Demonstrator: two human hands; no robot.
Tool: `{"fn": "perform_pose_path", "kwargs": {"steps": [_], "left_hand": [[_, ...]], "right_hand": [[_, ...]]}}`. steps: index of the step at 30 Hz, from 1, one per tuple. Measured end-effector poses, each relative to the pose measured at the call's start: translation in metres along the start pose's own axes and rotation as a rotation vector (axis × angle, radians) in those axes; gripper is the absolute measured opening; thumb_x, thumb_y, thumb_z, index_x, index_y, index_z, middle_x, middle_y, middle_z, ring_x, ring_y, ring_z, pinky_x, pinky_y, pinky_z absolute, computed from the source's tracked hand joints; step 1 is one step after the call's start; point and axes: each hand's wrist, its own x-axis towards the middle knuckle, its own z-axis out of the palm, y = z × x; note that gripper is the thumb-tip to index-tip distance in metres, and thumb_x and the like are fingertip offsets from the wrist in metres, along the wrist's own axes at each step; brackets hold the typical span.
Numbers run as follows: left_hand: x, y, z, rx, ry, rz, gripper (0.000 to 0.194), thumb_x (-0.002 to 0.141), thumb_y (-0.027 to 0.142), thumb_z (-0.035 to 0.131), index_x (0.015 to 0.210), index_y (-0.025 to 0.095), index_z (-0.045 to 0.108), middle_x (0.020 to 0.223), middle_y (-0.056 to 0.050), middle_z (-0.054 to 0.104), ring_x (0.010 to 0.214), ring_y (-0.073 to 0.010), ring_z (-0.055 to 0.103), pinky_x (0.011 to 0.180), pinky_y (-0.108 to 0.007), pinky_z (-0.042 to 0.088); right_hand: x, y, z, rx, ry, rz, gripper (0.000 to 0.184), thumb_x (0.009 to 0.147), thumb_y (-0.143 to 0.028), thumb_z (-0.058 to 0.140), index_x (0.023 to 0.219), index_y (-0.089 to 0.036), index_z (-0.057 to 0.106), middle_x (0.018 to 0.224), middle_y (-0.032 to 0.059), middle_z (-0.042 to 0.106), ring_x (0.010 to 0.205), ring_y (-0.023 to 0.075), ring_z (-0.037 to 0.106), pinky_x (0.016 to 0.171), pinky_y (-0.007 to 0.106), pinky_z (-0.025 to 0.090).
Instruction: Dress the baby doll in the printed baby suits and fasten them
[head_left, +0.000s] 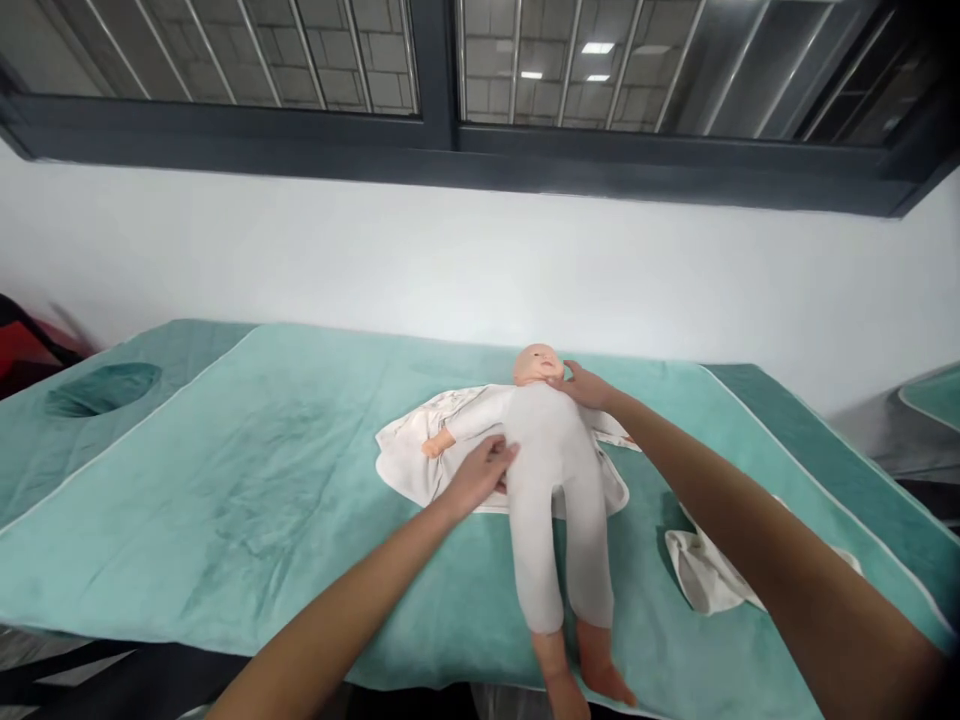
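Note:
A baby doll [551,440] in a white bodysuit lies on its back, its head by the wall and its bare feet hanging at the near edge. Beneath its upper body a pale patterned garment [409,460] is spread open. My left hand [484,475] grips the doll's side at the waist, thumb on top and the other fingers partly tucked under. At the neck and shoulder, my right hand [585,387] holds the doll, with the fingertips beside its head. The doll's arm on that side is partly hidden by my forearm.
A teal-covered massage bed [225,480] carries everything, with a face hole [105,390] at the far left. A crumpled white cloth [709,570] lies to the right, partly behind my forearm. A white wall [337,260] and a barred window [442,150] stand behind.

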Motion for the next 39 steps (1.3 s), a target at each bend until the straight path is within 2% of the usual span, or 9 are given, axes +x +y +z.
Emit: {"fn": "perform_pose_path", "kwargs": {"steps": [3,6,9,13,23,30,33,35,39], "left_hand": [[0.023,-0.005,-0.059,0.353,0.294,0.218,0.043,0.083,0.047,0.061,0.115,0.019,0.065,0.123,-0.016,0.064,0.115,-0.0345,0.058,0.104,-0.050,0.043],[0.048,-0.018,-0.108,0.534,0.407,0.275,0.033,0.075,0.039,0.069,0.103,0.021,0.069,0.119,-0.018,0.063,0.125,-0.0387,0.048,0.109,-0.051,0.034],[0.065,-0.036,-0.125,0.619,0.382,0.289,0.021,0.077,0.036,0.067,0.088,0.019,0.069,0.097,-0.016,0.065,0.109,-0.0363,0.053,0.102,-0.051,0.037],[0.069,-0.048,-0.123,0.588,0.400,0.303,0.017,0.087,0.034,0.055,0.080,0.021,0.064,0.086,-0.012,0.062,0.098,-0.0316,0.054,0.093,-0.048,0.039],[0.049,-0.032,-0.126,0.343,0.566,0.294,0.018,0.091,0.031,0.048,0.091,0.020,0.061,0.083,-0.003,0.065,0.074,-0.0171,0.056,0.073,-0.031,0.042],[0.034,-0.030,-0.075,0.406,0.217,0.332,0.026,0.096,0.043,0.043,0.091,0.021,0.057,0.077,-0.001,0.061,0.071,-0.0168,0.053,0.069,-0.029,0.038],[0.035,-0.029,-0.078,0.369,0.209,0.309,0.029,0.096,0.045,0.041,0.093,0.021,0.057,0.078,0.000,0.060,0.073,-0.0167,0.053,0.070,-0.028,0.037],[0.036,-0.028,-0.082,0.352,0.226,0.305,0.029,0.097,0.045,0.041,0.094,0.021,0.058,0.078,0.001,0.060,0.074,-0.0165,0.053,0.071,-0.028,0.038],[0.036,-0.027,-0.084,0.367,0.250,0.284,0.032,0.096,0.046,0.040,0.096,0.021,0.060,0.081,0.001,0.061,0.075,-0.0162,0.053,0.073,-0.027,0.039]], "right_hand": [[-0.016,-0.016,0.009,-0.217,0.273,-0.094,0.073,0.091,-0.063,0.050,0.144,-0.014,0.039,0.141,0.0221,0.053,0.126,0.0368,0.054,0.101,0.049,0.044],[-0.033,-0.051,0.034,-0.326,0.458,-0.473,0.057,0.096,-0.052,0.047,0.139,-0.015,0.044,0.151,0.0187,0.041,0.138,0.0321,0.041,0.108,0.045,0.038],[-0.032,-0.092,0.072,-0.446,0.153,-0.724,0.047,0.096,-0.049,0.051,0.131,-0.018,0.052,0.136,0.0141,0.057,0.124,0.0282,0.053,0.102,0.042,0.041],[-0.007,-0.128,0.114,-0.683,-0.214,-0.768,0.037,0.090,-0.048,0.061,0.112,-0.018,0.062,0.114,0.0118,0.066,0.106,0.0295,0.061,0.089,0.040,0.044],[0.004,-0.136,0.123,-0.694,-0.009,-0.439,0.040,0.098,-0.052,0.045,0.111,-0.017,0.057,0.110,0.0135,0.064,0.100,0.0287,0.061,0.083,0.038,0.044],[-0.004,-0.136,0.122,-0.640,0.014,-0.436,0.025,0.092,-0.031,0.055,0.112,-0.016,0.055,0.110,0.0131,0.065,0.101,0.0272,0.060,0.085,0.036,0.043],[-0.037,-0.103,0.084,-0.486,0.225,-0.419,0.028,0.094,-0.039,0.054,0.115,-0.021,0.057,0.117,0.0111,0.065,0.110,0.0260,0.058,0.086,0.034,0.042],[-0.064,-0.066,0.059,-0.356,0.436,-0.133,0.029,0.096,-0.047,0.046,0.104,-0.023,0.061,0.106,0.0092,0.068,0.097,0.0247,0.061,0.076,0.033,0.042],[-0.103,0.004,0.042,-0.149,0.414,0.261,0.052,0.093,-0.062,0.037,0.067,-0.023,0.058,0.073,0.0085,0.069,0.075,0.0263,0.062,0.068,0.035,0.041]]}}
